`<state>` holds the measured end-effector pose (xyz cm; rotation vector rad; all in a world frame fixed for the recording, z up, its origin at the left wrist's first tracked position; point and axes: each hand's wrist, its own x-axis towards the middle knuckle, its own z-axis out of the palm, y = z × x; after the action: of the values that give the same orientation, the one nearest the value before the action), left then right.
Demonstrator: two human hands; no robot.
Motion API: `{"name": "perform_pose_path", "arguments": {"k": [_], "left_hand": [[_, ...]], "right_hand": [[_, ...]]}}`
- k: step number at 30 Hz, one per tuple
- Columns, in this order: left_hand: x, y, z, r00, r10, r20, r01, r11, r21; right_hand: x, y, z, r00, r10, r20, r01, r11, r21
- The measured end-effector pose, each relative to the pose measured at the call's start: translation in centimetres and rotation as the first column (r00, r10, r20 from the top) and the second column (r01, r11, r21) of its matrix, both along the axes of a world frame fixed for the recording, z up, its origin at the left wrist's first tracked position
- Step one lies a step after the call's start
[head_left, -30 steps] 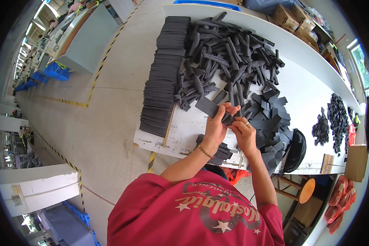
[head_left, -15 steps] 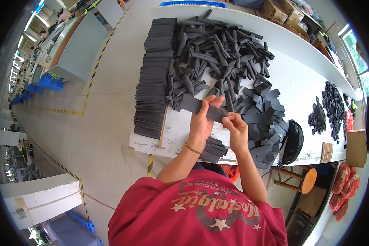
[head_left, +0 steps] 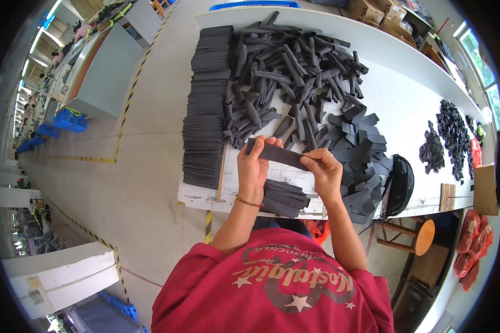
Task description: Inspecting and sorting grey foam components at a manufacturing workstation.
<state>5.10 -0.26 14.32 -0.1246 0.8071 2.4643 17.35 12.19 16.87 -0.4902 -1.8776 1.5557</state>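
A dark grey strip of fabric-like material is stretched between my hands above the front of the white table. My left hand, palm up, grips its left end with the thumb on top. At the other end my right hand pinches the strip between thumb and fingers. The strip looks narrow, as if folded lengthwise. Below my hands, near the table's front edge, lies a small stack of similar narrow strips. To the right of my right hand is a loose heap of flat grey pieces.
A long row of tightly packed strips lines the table's left side. Beside it spreads a tangled pile of rolled pieces. A black mesh-like object stands at the right front, with small dark heaps beyond and a wooden stool below.
My left hand has moved left, from the strip's middle to its left end. The strip looked wide and flat before and now appears narrower. My right hand still pinches the right end.
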Motion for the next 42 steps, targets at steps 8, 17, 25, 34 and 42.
{"name": "perform_pose_path", "arguments": {"k": [8, 17, 25, 34, 42], "left_hand": [[-0.4, -1.6, -2.7, 0.996, -0.082, -0.036, 0.079, 0.994, -0.078], [7.8, -11.0, -13.7, 0.908, -0.400, -0.126, 0.149, 0.589, -0.794], [4.5, -8.2, -16.2, 0.749, -0.344, -0.566, -0.430, 0.397, -0.811], [-15.7, 2.9, -16.5, 0.864, -0.068, -0.498, -0.414, 0.467, -0.781], [-19.9, 5.7, -19.3, 0.987, -0.019, -0.162, -0.122, 0.575, -0.809]], "right_hand": [[0.3, 0.7, -3.2, 0.969, 0.235, 0.074, -0.132, 0.750, -0.648], [9.6, -3.9, -12.5, 0.718, 0.259, 0.646, -0.258, 0.961, -0.098], [10.1, -4.7, -13.8, 0.735, -0.072, 0.674, -0.490, 0.631, 0.602], [11.0, 8.7, -12.2, 0.790, -0.398, 0.467, -0.171, 0.589, 0.790], [6.9, 16.3, -14.4, 0.713, -0.391, 0.582, -0.414, 0.435, 0.800]]}}
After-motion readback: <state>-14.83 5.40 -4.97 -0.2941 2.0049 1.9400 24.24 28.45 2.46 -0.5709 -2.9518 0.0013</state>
